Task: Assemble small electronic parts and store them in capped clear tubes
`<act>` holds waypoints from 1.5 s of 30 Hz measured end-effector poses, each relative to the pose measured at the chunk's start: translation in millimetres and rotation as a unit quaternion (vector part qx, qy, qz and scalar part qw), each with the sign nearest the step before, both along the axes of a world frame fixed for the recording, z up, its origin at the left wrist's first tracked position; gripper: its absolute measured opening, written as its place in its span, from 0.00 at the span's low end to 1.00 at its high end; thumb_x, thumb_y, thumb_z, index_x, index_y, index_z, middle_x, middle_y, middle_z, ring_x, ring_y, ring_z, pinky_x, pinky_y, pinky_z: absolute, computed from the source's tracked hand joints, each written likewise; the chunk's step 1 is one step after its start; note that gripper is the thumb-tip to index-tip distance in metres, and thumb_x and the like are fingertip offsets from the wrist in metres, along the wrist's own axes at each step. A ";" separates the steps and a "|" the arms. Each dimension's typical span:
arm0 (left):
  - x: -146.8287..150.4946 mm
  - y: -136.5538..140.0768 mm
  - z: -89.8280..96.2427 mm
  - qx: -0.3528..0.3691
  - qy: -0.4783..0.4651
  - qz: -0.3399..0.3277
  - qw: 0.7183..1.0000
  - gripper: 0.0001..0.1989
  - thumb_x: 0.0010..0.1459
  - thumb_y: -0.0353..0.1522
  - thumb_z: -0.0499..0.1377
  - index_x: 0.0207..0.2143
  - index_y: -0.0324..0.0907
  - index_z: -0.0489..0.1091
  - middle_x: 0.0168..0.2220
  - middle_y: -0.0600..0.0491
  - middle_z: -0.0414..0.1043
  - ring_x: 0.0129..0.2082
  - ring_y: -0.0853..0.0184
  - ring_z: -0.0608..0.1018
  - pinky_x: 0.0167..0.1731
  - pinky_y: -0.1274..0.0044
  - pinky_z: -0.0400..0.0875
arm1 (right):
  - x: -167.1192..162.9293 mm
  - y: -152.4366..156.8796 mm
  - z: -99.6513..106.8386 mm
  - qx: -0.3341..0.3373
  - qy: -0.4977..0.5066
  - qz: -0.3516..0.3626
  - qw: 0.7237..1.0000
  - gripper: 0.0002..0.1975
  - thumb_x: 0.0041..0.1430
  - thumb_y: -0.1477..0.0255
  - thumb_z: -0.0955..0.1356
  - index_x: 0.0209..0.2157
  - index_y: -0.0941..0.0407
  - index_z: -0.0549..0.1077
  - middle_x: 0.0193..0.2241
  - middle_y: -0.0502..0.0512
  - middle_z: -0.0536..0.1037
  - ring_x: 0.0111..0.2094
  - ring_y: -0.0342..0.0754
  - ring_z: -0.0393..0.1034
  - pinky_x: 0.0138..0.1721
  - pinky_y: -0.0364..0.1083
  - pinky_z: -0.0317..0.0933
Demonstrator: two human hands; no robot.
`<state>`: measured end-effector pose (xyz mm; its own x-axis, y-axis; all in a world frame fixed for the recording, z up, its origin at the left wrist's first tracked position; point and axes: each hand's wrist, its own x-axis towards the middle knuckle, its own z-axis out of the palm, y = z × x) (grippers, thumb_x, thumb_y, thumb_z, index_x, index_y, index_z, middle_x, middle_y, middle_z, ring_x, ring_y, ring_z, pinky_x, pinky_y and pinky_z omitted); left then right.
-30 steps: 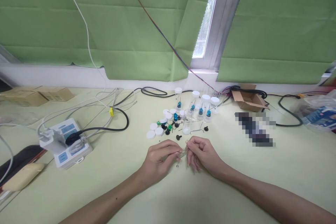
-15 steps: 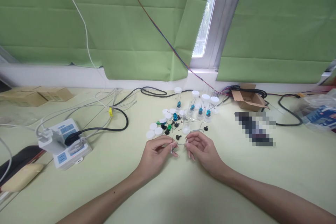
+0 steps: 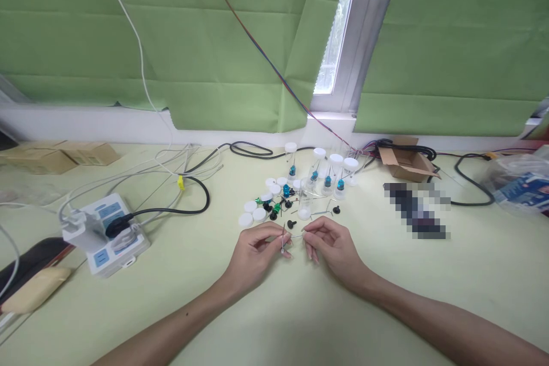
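Note:
My left hand (image 3: 259, 249) is closed in a pinch around a thin metal shaft (image 3: 283, 238), which stands nearly upright between thumb and fingers and has a small shiny piece at its lower end. My right hand (image 3: 330, 243) pinches the right end of a thin bent metal rod (image 3: 297, 235). This rod spans the gap between both hands; its left end meets the left fingertips, where the contact is too small to make out. Just beyond the fingers lie a black flanged part (image 3: 291, 224) and a clear tube (image 3: 304, 206) with a white base.
Several clear tubes with white caps (image 3: 336, 158) hold blue parts at the back. Loose white caps (image 3: 259, 215), green parts (image 3: 277, 207) and thin metal pieces are strewn nearby. A power strip (image 3: 115, 234) with cables sits left; an open carton (image 3: 405, 164) stands back right.
The bent rod has turned in my right fingers, so its hooked end no longer stands up. The shaft in my left hand has shifted slightly right.

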<state>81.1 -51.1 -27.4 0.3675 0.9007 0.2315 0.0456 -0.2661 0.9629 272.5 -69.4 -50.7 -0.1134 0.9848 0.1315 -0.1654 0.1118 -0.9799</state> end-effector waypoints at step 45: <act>-2.4 6.9 -4.8 -0.101 -0.065 -0.008 0.993 0.10 0.57 0.37 0.64 0.30 0.39 0.79 0.29 0.50 0.77 0.29 0.66 0.78 0.30 0.76 0.80 | -1.0 -4.0 0.3 0.014 0.019 0.063 0.998 0.12 0.60 0.65 0.71 0.43 0.56 0.74 0.36 0.58 0.82 0.30 0.48 0.78 0.29 0.45 0.69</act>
<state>78.7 -44.1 -32.2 0.3607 0.9280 0.0932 -0.0851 -0.0667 0.9941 271.5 -73.3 -50.5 -0.2298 0.9590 0.1660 -0.2176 0.1156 -0.9692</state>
